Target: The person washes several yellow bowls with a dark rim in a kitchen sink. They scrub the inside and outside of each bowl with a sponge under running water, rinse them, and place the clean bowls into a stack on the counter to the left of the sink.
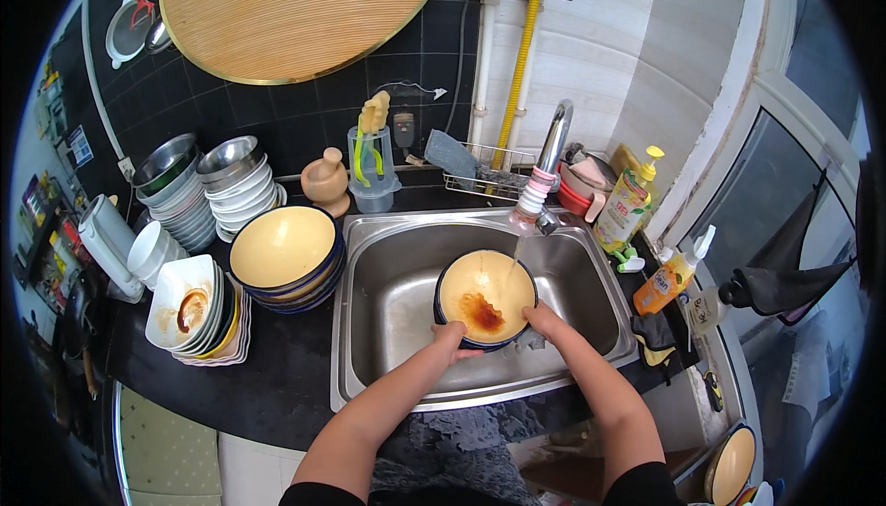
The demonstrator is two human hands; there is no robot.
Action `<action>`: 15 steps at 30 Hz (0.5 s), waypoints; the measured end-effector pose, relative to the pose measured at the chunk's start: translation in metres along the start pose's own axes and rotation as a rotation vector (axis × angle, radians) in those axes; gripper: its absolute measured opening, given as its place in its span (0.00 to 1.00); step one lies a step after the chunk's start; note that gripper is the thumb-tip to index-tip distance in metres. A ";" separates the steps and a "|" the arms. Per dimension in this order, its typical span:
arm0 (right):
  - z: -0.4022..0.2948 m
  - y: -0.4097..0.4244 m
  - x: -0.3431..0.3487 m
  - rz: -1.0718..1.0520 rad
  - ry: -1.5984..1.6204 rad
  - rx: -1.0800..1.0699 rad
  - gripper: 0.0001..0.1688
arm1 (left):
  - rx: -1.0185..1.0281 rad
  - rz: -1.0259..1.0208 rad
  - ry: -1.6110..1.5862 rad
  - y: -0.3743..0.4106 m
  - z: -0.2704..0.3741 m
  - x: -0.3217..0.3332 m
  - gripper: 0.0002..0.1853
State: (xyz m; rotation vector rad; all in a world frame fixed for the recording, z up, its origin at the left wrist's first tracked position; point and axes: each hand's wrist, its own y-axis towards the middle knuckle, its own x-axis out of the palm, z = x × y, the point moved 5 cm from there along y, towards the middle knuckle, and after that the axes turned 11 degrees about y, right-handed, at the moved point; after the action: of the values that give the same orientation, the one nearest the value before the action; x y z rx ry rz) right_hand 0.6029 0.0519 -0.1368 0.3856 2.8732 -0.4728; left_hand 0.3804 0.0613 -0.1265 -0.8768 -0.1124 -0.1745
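A yellow bowl with a dark blue rim [457, 281] sits at the top of what looks like a small stack, in the stainless steel sink [387, 298]. My left hand [453, 341] grips its near left side, and my right hand [543, 320] holds its right edge. A reddish-brown stain lies on the bowl's inside. Thin water runs from the faucet [554, 139] into the bowl. Something grey, partly hidden, lies in the sink beside my right hand.
Left of the sink stand stacked yellow bowls [284, 246], stained white dishes [166, 298] and metal bowls [232, 160]. Behind are a wooden mortar [325, 184] and a wire rack [477, 184]. A soap bottle [623, 208] and an orange spray bottle [664, 284] stand right.
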 end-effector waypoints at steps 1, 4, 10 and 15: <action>0.001 -0.002 -0.002 -0.005 -0.020 0.008 0.23 | -0.013 -0.053 -0.006 0.006 -0.005 0.002 0.31; -0.004 -0.011 -0.003 -0.015 -0.042 0.020 0.23 | -0.046 -0.185 -0.027 0.037 -0.026 0.000 0.34; 0.018 -0.014 -0.012 0.066 -0.200 0.170 0.20 | -0.057 -0.406 0.021 0.030 -0.031 -0.001 0.34; -0.003 -0.032 0.001 0.019 -0.473 0.137 0.25 | -0.156 -0.194 0.220 0.031 -0.035 -0.019 0.35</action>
State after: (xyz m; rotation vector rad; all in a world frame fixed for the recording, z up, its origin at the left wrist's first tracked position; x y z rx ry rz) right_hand 0.5926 0.0238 -0.1254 0.2762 2.3869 -0.6599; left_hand 0.3691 0.0558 -0.1753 -0.9964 0.0224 -0.4639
